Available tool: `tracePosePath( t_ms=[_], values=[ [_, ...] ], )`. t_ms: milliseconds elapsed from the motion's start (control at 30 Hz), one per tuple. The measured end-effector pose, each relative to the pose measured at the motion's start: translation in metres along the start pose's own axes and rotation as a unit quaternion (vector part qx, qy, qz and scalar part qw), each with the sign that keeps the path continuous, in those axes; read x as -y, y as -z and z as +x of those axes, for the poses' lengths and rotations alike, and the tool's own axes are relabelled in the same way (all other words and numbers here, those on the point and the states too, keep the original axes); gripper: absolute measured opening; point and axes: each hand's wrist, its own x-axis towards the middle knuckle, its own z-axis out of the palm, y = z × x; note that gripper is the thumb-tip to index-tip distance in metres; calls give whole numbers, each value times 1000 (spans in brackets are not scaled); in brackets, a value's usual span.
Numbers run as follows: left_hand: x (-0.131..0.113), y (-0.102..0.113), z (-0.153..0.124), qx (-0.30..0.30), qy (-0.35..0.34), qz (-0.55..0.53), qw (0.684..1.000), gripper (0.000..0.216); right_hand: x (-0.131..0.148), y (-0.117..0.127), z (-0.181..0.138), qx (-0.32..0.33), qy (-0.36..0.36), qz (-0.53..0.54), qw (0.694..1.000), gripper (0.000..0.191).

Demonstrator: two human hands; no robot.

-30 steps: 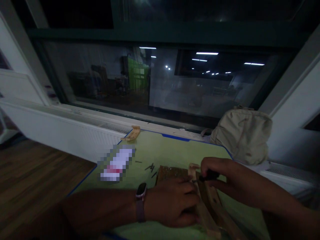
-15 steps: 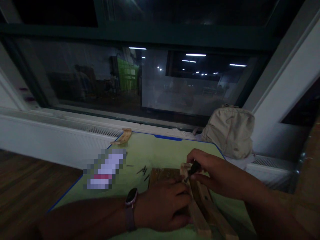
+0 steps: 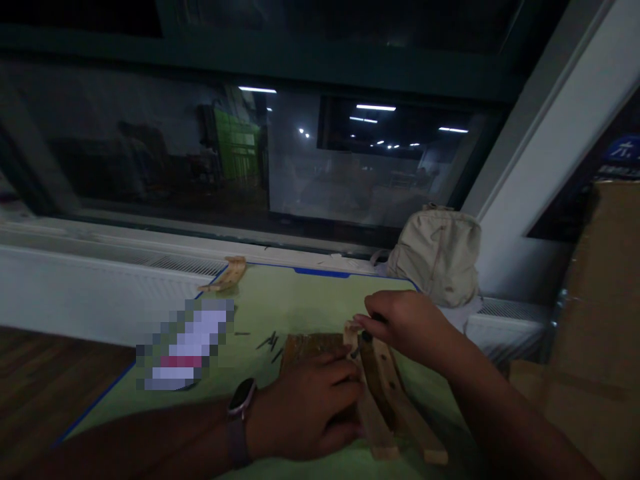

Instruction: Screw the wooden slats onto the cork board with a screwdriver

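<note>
My left hand (image 3: 313,403), with a watch (image 3: 243,397) on its wrist, lies along the left bar of a light wooden piece (image 3: 377,433), its fingers closed against the wood. Two long bars make up this piece, and the right bar (image 3: 395,400) has dark holes. Beneath its far part is a brown board (image 3: 310,343). My right hand (image 3: 400,323) is closed around a dark-handled tool, apparently a screwdriver (image 3: 367,336), at the piece's far end. Its tip is hard to make out. A small dark screw-like part (image 3: 355,353) shows beside my left fingertips.
Several thin dark screws or nails (image 3: 270,341) lie left of the board on the yellow-green tabletop (image 3: 280,293). A blurred-out phone-like object (image 3: 193,347) and a curved wooden part (image 3: 227,273) sit further left. A beige backpack (image 3: 435,253) stands behind; cardboard boxes (image 3: 570,320) are at right.
My right hand has turned and tipped over the tool, so its shaft shows less. My left hand keeps its place on the wood. The whole view has shifted to the right.
</note>
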Motion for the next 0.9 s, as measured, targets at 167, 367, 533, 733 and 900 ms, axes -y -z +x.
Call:
tracePosePath(
  t_ms=[167,367,533,733,900],
  values=[
    [-1,-1,-1,11,18,-11,1000,24,-2,8,-9,37,95,161,982,19],
    [-1,-2,-3,19,29,-13,999,29,-7,20,-14,85,162,244,952,21],
    [-2,1,-2,12,14,-27,999,29,-13,13,-7,24,149,222,963,13],
    [-2,3,0,16,9,-23,1000,29,-14,8,-5,20,173,212,962,11],
    [-3,3,-2,28,12,-12,999,28,4,1,-1,-19,66,59,996,16]
  ],
)
